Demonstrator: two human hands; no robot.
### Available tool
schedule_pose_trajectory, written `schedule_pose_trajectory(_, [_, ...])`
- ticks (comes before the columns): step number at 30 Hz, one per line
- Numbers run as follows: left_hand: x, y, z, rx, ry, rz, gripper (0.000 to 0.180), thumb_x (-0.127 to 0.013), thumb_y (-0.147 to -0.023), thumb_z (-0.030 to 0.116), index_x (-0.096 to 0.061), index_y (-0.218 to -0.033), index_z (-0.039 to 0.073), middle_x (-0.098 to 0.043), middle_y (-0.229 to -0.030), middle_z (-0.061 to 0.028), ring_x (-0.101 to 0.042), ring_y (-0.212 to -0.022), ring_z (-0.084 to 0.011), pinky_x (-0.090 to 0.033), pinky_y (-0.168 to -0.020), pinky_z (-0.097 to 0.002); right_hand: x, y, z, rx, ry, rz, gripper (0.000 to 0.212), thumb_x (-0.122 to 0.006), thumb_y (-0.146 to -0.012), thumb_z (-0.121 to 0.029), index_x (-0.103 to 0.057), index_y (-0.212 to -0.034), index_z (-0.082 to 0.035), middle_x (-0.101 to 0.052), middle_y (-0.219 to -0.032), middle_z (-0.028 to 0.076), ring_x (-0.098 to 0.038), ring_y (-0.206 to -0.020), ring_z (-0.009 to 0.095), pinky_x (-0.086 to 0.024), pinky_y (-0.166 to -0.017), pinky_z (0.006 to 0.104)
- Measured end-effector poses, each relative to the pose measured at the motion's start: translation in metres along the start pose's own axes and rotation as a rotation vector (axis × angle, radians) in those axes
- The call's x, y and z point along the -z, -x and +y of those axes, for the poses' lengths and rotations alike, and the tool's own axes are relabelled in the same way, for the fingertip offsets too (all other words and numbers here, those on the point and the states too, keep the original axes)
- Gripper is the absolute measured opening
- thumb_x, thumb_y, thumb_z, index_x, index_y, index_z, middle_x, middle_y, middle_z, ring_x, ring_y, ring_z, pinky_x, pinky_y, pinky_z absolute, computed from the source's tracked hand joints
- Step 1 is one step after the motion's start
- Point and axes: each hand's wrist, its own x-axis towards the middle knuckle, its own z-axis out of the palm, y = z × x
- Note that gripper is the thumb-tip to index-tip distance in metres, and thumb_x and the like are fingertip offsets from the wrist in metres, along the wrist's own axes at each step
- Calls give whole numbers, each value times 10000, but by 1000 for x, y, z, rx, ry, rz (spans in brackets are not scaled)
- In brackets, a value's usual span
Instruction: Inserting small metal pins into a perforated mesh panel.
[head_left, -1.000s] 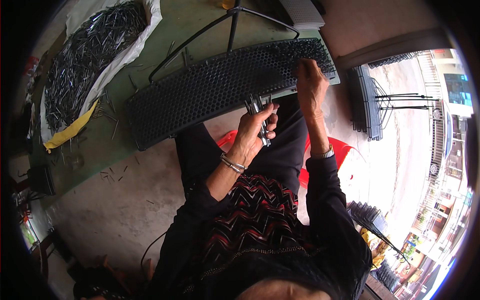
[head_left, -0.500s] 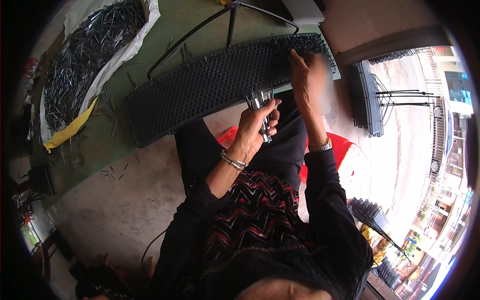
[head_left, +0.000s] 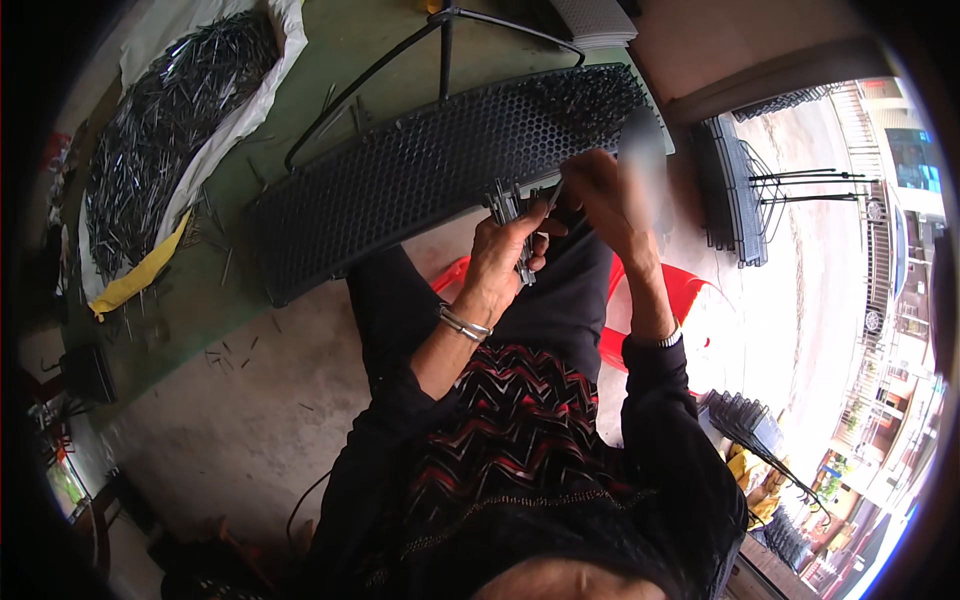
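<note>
- The green counter [head_left: 280, 120] spreads beyond and to the left of the fingers of the left hand [head_left: 495, 258] and the right hand [head_left: 612, 208].
- A black perforated board [head_left: 400, 175] lies just beyond both sets of fingers, its long axis slanting from well left of the left hand to beyond the right hand. The far right end, nearer the right hand, bristles with dark pieces [head_left: 600, 95].
- A white sack [head_left: 285, 60] lies open well to the left of the fingers, heaped with loose rods [head_left: 180, 140].
- A red stool [head_left: 695, 300] shows closer to the body than the right fingers.
- The left fingers are curled round a bunch of metal rods [head_left: 507, 205], long axis pointing away from the body, far ends near the board's near edge.
- The right fingers are bent just right of that bunch; whether they pinch a rod cannot be told.
</note>
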Motion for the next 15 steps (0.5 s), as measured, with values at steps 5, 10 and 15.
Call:
schedule_pose_trajectory(5, [-1, -3, 3, 4, 10, 41, 257, -665, -865, 255, -609, -982, 33, -655, -791, -112, -490, -561, -75, -349, -445, -202, 3, -21, 11, 362, 358, 666, 90, -578, -881, -115, -583, -919, -33, -640, -707, 85, -607, -603, 164, -470, -577, 301])
schedule_pose_trajectory(10, [-6, -3, 4, 34, 91, 9, 246, -644, -880, 241, -587, -982, 24, -654, -821, -136, -471, -552, -75, -339, -437, -200, 8, -43, 30, 412, 491, 753, 77, -575, -883, -106, -577, -930, -44, -637, -722, 118, -620, -617, 226, -476, -587, 326])
schedule_pose_trajectory(15, [-2, -4, 3, 25, 135, -25, 198, -628, -890, 224, -580, -928, 36, -655, -822, -136, -470, -549, -79, -336, -441, -199, 7, -47, 37, 381, 399, 739, 76, -575, -882, -119, -599, -921, -58, -626, -716, 125, -620, -627, 267, -473, -582, 350])
